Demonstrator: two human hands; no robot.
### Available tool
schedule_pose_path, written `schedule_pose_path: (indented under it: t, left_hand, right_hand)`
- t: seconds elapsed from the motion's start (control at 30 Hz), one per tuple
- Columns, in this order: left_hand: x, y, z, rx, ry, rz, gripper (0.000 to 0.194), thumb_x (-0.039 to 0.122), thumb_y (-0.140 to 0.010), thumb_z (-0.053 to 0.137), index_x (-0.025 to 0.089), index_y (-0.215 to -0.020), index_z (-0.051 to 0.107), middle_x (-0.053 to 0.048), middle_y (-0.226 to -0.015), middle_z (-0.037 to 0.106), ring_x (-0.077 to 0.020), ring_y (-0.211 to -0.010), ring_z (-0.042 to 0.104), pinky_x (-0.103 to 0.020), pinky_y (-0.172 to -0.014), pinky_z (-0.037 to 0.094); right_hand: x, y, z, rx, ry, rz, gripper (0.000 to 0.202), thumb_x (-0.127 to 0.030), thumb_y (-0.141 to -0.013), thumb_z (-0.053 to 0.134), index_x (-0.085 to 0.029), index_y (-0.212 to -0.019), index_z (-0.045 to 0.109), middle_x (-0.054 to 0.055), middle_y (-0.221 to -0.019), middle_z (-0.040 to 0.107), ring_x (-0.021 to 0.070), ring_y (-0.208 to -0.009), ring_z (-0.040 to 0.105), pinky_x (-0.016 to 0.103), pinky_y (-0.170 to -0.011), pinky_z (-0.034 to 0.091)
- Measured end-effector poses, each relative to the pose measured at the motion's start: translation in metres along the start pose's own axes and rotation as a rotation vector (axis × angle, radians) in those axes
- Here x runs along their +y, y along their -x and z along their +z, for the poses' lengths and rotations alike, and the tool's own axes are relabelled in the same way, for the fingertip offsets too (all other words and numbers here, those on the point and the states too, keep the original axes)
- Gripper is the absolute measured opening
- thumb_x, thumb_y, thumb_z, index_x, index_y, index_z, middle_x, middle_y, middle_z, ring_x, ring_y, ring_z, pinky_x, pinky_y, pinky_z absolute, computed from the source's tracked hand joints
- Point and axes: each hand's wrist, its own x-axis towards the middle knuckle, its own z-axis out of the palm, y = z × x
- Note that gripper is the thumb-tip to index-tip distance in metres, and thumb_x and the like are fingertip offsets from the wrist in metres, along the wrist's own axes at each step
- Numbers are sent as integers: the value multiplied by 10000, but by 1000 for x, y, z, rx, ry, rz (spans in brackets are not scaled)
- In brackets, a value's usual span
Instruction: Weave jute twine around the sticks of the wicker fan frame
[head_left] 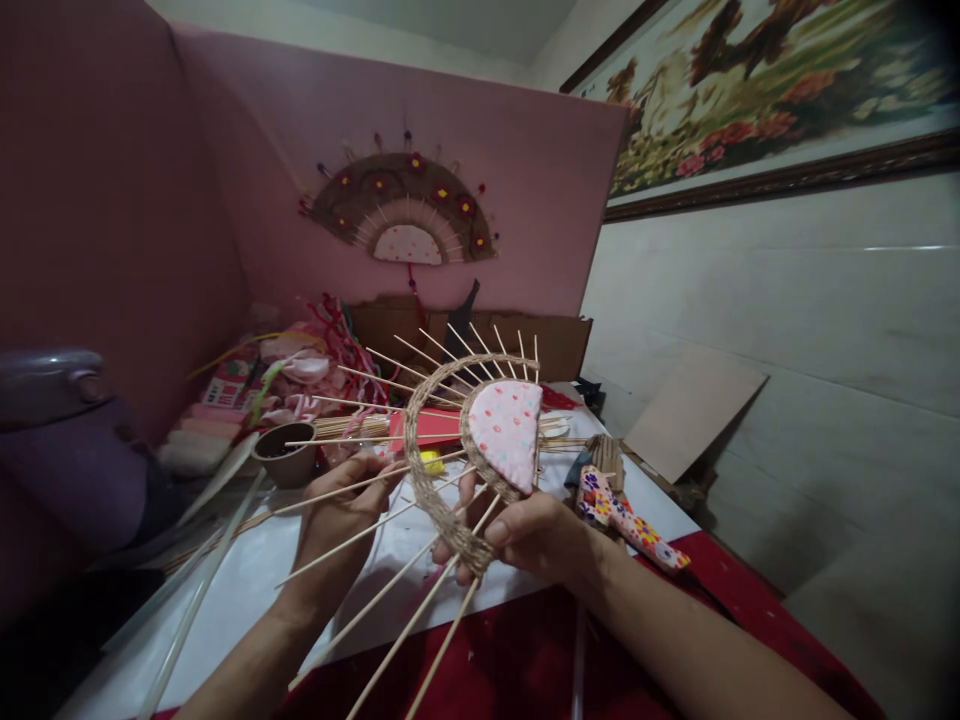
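A half-round fan frame is held up in front of me: thin wooden sticks (375, 598) spread out from a padded pink half-disc (506, 428) with small red spots. Brown twine edges the half-disc, and a wider arc of woven twine (412, 430) runs through the sticks. My right hand (525, 540) grips the frame at its lower end, thumb in front by the half-disc's corner and fingers behind the sticks. At the left, my left hand (349, 515) is closed, fingertips pinched together behind the sticks near the arc. Whatever lies between those fingertips is hidden.
A finished fan with flowers (405, 205) hangs on the pink panel. On the table lie a brown pot (286, 455), a heap of pink fabric (300, 365), a red sheet (424, 428), a yellow roll (432, 462) and a flower-patterned object (630, 520). A board (694, 415) leans against the wall.
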Motion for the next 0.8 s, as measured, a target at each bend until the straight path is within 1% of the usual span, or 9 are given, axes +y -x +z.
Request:
schedule_pose_path:
  t: [0.1,0.23,0.4,0.53,0.6,0.7,0.73,0.77,0.8]
  left_hand:
    - [2,0,-1,-10,5,-14,216,371,-701,631,167,-632,622,34,-527,553,-107,-500,469,-206,-466,363]
    - [3,-1,-2,0,21,-47,223,386,-686,646,164,-664,646,21,-575,593,-113,-533,495,-210,-486,376]
    - [0,-5,-2,-42,-26,-51,257,418,-688,644,163,-690,673,-6,-643,636,-132,-584,521,-232,-519,387]
    - [2,-8,-6,-48,47,-54,226,381,-662,681,158,-697,691,-27,-681,654,-154,-646,554,-243,-549,408]
    - [7,-11,-10,-52,159,-120,197,336,-612,729,149,-652,682,-25,-654,651,-151,-628,566,-239,-547,428]
    - [14,-15,-20,-110,346,-311,187,263,-553,775,131,-551,642,-10,-538,618,-117,-510,552,-203,-467,436]
    - [15,-17,-24,-135,423,-373,174,229,-550,775,129,-537,633,-13,-533,621,-111,-497,558,-192,-458,448]
    - [17,-18,-27,-159,507,-428,143,185,-557,766,129,-549,635,-21,-567,640,-115,-519,582,-194,-485,478]
    - [18,-18,-30,-148,595,-465,108,134,-562,751,125,-576,644,-34,-608,659,-129,-549,607,-213,-525,510]
  right_hand:
    - [-1,1,-2,-22,19,-15,336,-114,-604,565,-169,-933,538,42,-813,663,206,-815,643,339,-700,493]
    - [-1,0,-2,-35,19,-43,337,-91,-613,541,-154,-944,540,74,-885,666,198,-856,635,360,-771,487]
    - [0,-1,-4,-1,-24,-71,345,-73,-588,553,-146,-925,540,60,-826,672,185,-795,645,311,-701,514]
    - [-4,-2,-7,39,-46,-123,334,-55,-566,550,-153,-886,552,25,-772,658,176,-744,642,315,-685,524]
    - [-6,-2,-9,62,-53,-157,335,-47,-553,550,-152,-871,561,11,-745,646,171,-718,635,322,-679,527]
    - [-8,-3,-13,73,-34,-183,326,-45,-547,547,-144,-858,570,3,-722,625,164,-688,625,324,-664,529]
    - [-8,-3,-14,73,-28,-187,324,-42,-547,543,-145,-853,572,0,-719,620,158,-680,620,318,-656,529]
    - [-8,-3,-15,75,-26,-189,321,-40,-547,539,-150,-847,571,-4,-715,616,153,-676,615,310,-648,528]
    - [-8,-4,-16,80,-27,-188,319,-37,-547,535,-156,-841,570,-8,-711,612,150,-674,611,302,-643,526]
